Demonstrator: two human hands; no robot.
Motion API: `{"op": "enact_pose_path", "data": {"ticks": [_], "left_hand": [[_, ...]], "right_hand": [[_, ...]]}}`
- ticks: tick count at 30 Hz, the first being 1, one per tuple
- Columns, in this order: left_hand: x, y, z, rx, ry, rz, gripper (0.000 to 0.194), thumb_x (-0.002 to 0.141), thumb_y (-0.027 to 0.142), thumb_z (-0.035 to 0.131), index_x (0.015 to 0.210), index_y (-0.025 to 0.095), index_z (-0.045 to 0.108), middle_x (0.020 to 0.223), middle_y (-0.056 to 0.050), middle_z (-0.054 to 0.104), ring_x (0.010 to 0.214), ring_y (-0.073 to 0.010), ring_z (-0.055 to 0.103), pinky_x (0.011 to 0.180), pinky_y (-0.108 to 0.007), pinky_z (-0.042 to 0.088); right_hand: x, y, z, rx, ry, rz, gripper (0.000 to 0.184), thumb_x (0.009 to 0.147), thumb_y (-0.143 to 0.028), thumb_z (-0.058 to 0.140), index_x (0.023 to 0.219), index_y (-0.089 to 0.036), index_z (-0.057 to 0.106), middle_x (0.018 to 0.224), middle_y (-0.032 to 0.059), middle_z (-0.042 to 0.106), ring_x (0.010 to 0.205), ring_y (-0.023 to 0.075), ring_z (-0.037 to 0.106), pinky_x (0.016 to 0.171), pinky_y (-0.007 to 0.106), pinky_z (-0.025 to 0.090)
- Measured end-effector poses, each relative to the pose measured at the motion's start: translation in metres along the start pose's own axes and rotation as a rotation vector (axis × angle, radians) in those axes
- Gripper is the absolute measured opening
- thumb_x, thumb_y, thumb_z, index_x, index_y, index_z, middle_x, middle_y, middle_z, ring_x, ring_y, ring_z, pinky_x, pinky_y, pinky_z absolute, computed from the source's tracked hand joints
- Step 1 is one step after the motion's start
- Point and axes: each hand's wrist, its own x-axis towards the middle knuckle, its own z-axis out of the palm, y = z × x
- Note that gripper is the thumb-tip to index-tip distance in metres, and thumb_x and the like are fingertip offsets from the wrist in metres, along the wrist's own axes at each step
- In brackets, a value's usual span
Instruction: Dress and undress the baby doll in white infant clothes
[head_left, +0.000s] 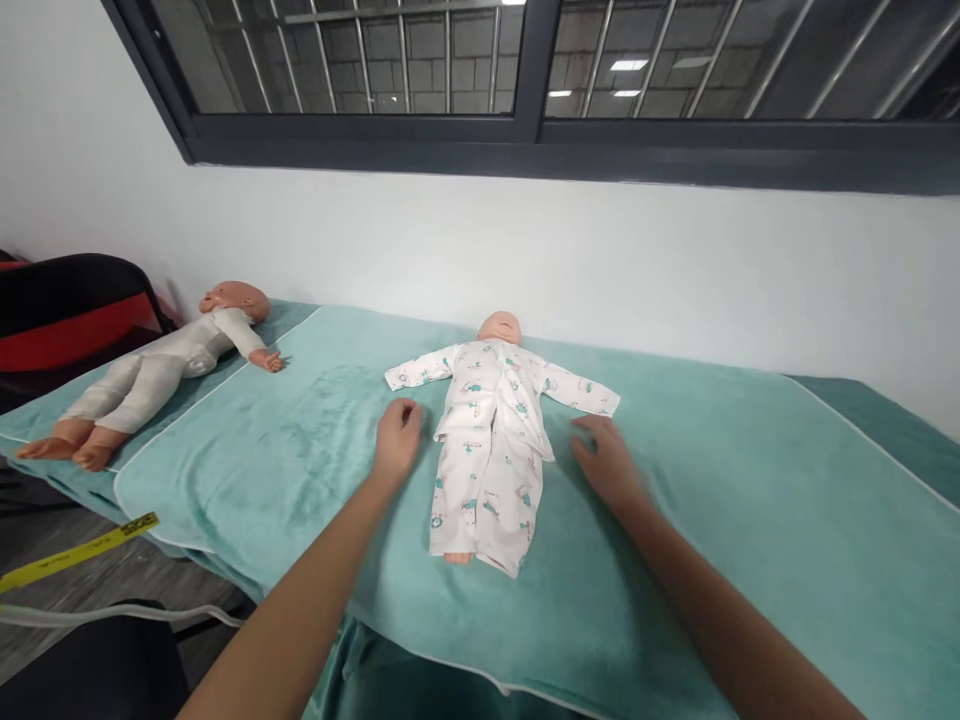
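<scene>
A baby doll (491, 440) in a white printed sleepsuit lies face up on a teal towel (712, 500), head toward the wall. My left hand (397, 438) rests on the towel just left of the doll's waist, fingers curled loosely, holding nothing. My right hand (607, 460) lies flat on the towel just right of the doll's hip, fingers stretched toward the doll's sleeve. Neither hand grips the doll.
A second doll (161, 375) in a plain cream suit lies at the left end of the bed. A black and red chair (67, 310) stands beyond it. A white wall and a dark-framed window (525, 130) are behind. A yellow tape (75, 550) hangs at lower left.
</scene>
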Motion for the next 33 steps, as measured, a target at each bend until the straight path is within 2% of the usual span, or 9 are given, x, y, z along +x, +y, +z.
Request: {"op": "enact_pose_path", "data": {"ticks": [2, 3, 4, 6, 10, 17, 21, 27, 33], "left_hand": [[0.018, -0.005, -0.004, 0.047, 0.082, -0.064, 0.027, 0.089, 0.024, 0.042, 0.112, 0.016, 0.055, 0.11, -0.011, 0.061, 0.093, -0.0202, 0.062, 0.078, -0.032, 0.048], [0.026, -0.007, -0.006, 0.094, 0.109, -0.097, 0.033, 0.087, 0.023, 0.046, 0.119, 0.016, 0.052, 0.119, -0.014, 0.057, 0.097, -0.0228, 0.062, 0.079, -0.034, 0.048], [0.034, -0.009, -0.008, 0.157, 0.119, -0.127, 0.04, 0.086, 0.023, 0.048, 0.125, 0.016, 0.05, 0.126, -0.016, 0.053, 0.101, -0.0256, 0.061, 0.08, -0.037, 0.048], [0.048, -0.01, -0.01, 0.307, 0.084, -0.166, 0.046, 0.086, 0.026, 0.05, 0.131, 0.018, 0.047, 0.131, -0.018, 0.049, 0.105, -0.0301, 0.06, 0.079, -0.039, 0.048], [0.07, -0.01, -0.009, 0.496, -0.038, -0.163, 0.042, 0.091, 0.037, 0.044, 0.129, 0.019, 0.05, 0.125, -0.017, 0.054, 0.105, -0.0323, 0.06, 0.075, -0.038, 0.047], [0.089, -0.014, -0.002, 0.544, -0.061, -0.142, 0.034, 0.093, 0.029, 0.039, 0.122, 0.021, 0.054, 0.122, -0.013, 0.062, 0.102, -0.0292, 0.063, 0.074, -0.034, 0.044], [0.095, -0.019, 0.001, 0.544, -0.043, -0.142, 0.034, 0.094, 0.028, 0.036, 0.122, 0.022, 0.055, 0.115, -0.012, 0.068, 0.101, -0.0293, 0.064, 0.074, -0.034, 0.043], [0.105, -0.024, 0.007, 0.543, 0.02, -0.149, 0.035, 0.095, 0.025, 0.036, 0.126, 0.024, 0.052, 0.116, -0.012, 0.068, 0.105, -0.0297, 0.064, 0.075, -0.035, 0.042], [0.111, -0.026, 0.007, 0.544, 0.129, -0.259, 0.034, 0.093, 0.021, 0.036, 0.124, 0.02, 0.05, 0.109, -0.016, 0.068, 0.1, -0.0315, 0.064, 0.071, -0.035, 0.042]], "right_hand": [[0.019, 0.017, -0.007, -0.123, 0.152, 0.237, 0.04, 0.082, -0.032, 0.053, 0.116, -0.012, 0.06, 0.122, 0.0188, 0.06, 0.119, 0.0292, 0.053, 0.102, 0.041, 0.041], [0.028, 0.024, -0.01, -0.166, 0.181, 0.352, 0.044, 0.083, -0.034, 0.054, 0.12, -0.01, 0.059, 0.122, 0.02, 0.06, 0.118, 0.0301, 0.054, 0.099, 0.041, 0.042], [0.035, 0.03, -0.012, -0.191, 0.186, 0.437, 0.046, 0.084, -0.036, 0.053, 0.121, -0.01, 0.058, 0.12, 0.02, 0.062, 0.114, 0.0305, 0.056, 0.096, 0.042, 0.044], [0.047, 0.038, -0.013, -0.219, 0.143, 0.518, 0.046, 0.086, -0.041, 0.053, 0.12, -0.012, 0.06, 0.115, 0.0177, 0.065, 0.105, 0.0303, 0.06, 0.088, 0.041, 0.046], [0.062, 0.048, -0.008, -0.29, 0.043, 0.515, 0.045, 0.087, -0.045, 0.053, 0.122, -0.018, 0.061, 0.114, 0.0131, 0.068, 0.101, 0.0295, 0.063, 0.082, 0.039, 0.046], [0.093, 0.068, -0.003, -0.261, 0.04, 0.444, 0.042, 0.088, -0.037, 0.052, 0.125, -0.018, 0.061, 0.113, 0.0124, 0.068, 0.1, 0.0255, 0.063, 0.083, 0.035, 0.046], [0.106, 0.072, -0.003, -0.227, 0.077, 0.46, 0.04, 0.089, -0.035, 0.05, 0.123, -0.018, 0.062, 0.115, 0.0121, 0.068, 0.102, 0.0262, 0.062, 0.085, 0.036, 0.045], [0.116, 0.077, -0.002, -0.187, 0.122, 0.494, 0.036, 0.088, -0.035, 0.052, 0.118, -0.019, 0.064, 0.113, 0.0109, 0.069, 0.1, 0.0262, 0.062, 0.083, 0.036, 0.044], [0.119, 0.083, 0.001, -0.184, 0.18, 0.494, 0.033, 0.087, -0.033, 0.052, 0.113, -0.018, 0.065, 0.107, 0.0113, 0.069, 0.093, 0.0245, 0.06, 0.077, 0.034, 0.043]]}}
